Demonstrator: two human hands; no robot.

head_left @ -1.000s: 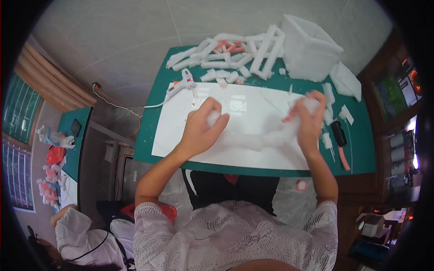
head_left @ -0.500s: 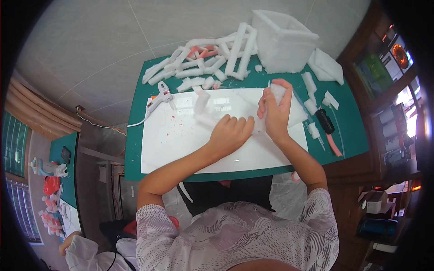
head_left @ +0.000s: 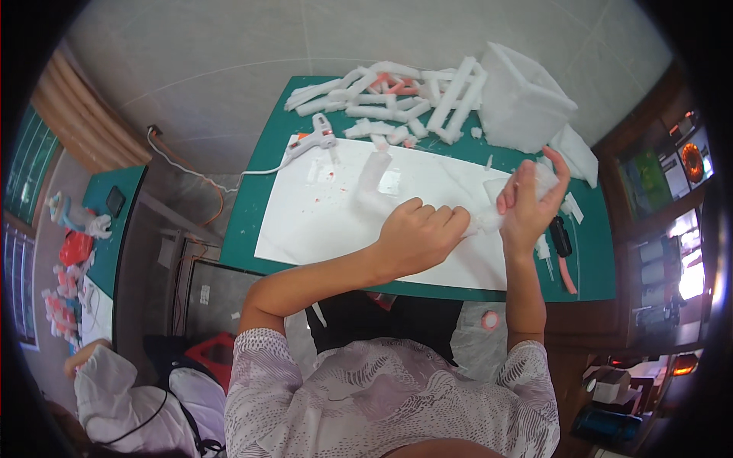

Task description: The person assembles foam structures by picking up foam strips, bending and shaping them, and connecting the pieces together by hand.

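My left hand (head_left: 424, 238) is a fist over the white board, closed round a strip of white, fluffy foam (head_left: 374, 172). The strip's bent end sticks out beyond the knuckles. Torn-looking white foam (head_left: 486, 218) shows between my two hands; whether it joins the strip cannot be made out. My right hand (head_left: 528, 204) is raised at the board's right side, its fingers curled round a white foam piece (head_left: 546, 177). The palm hides part of that piece.
A white glue gun (head_left: 317, 137) with a cord lies at the board's (head_left: 294, 221) upper left. White and pink foam strips (head_left: 382, 99) pile along the green table's far edge, beside a foam box (head_left: 523, 103). A black-handled tool (head_left: 561, 237) lies right. Another person's sleeve (head_left: 107, 382) shows lower left.
The view has shifted, so the table sits farther right. My hands have drawn slightly apart, and more white foam shows between them. The right hand's fingers have spread a little.
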